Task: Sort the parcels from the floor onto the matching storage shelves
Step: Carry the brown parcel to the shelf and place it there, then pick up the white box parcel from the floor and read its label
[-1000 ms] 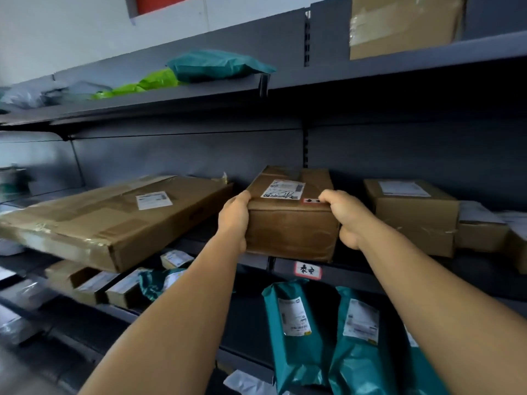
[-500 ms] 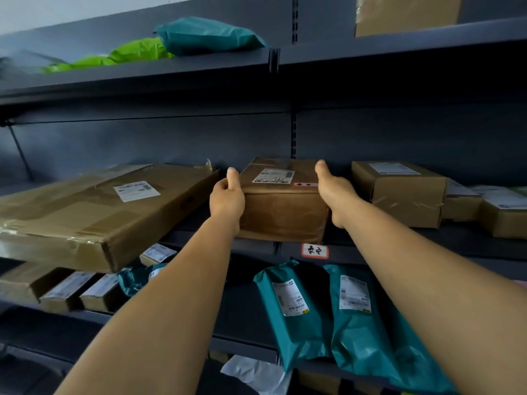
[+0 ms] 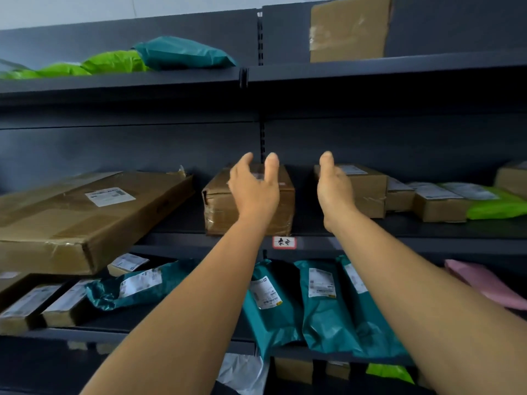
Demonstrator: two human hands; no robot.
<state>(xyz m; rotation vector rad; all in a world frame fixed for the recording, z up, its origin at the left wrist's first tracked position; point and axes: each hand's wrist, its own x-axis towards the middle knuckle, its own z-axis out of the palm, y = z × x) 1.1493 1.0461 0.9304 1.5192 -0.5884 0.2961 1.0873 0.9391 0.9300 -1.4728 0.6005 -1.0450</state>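
Two hands, four teal bags, one pink bag.

1. Cardboard parcel: brown box, clear tape wrinkled along its front edges, label on top mostly hidden.
2. Pose: flat, upright, front face roughly flush with the shelf lip.
3. Location: middle storage shelf, above the red-bordered tag, between a long flat carton and a smaller box, touching neither.
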